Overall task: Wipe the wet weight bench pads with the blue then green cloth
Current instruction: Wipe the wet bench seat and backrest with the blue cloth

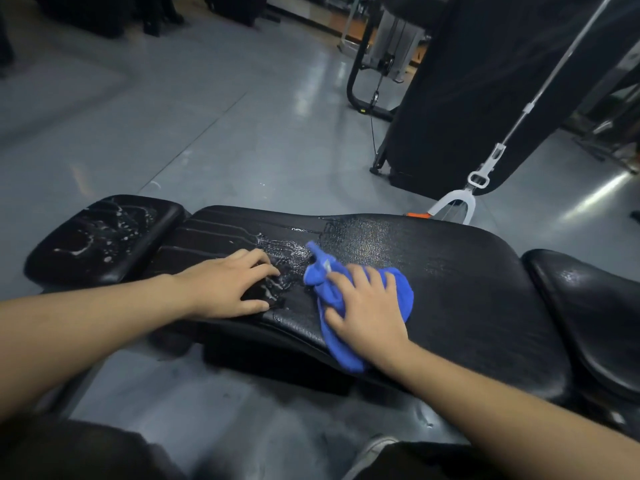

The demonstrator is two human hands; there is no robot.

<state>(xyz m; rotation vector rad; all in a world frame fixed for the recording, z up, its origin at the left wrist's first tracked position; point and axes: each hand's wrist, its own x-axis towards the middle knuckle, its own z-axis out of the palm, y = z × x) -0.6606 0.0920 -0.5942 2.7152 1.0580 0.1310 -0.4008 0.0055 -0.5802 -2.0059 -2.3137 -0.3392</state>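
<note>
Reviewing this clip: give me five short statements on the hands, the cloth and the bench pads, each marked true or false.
1. The right hand presses the blue cloth onto the long middle pad. True.
2. The left hand holds a green cloth. False: it rests bare on the middle pad, and no green cloth is in view.
3. The small pad on the left end shows white droplets and streaks of liquid. True.
4. The blue cloth is spread flat over the whole middle pad. False: it is bunched under the right hand and covers only a small part.
5. A white mop head stands on the floor behind the bench. True.
</note>
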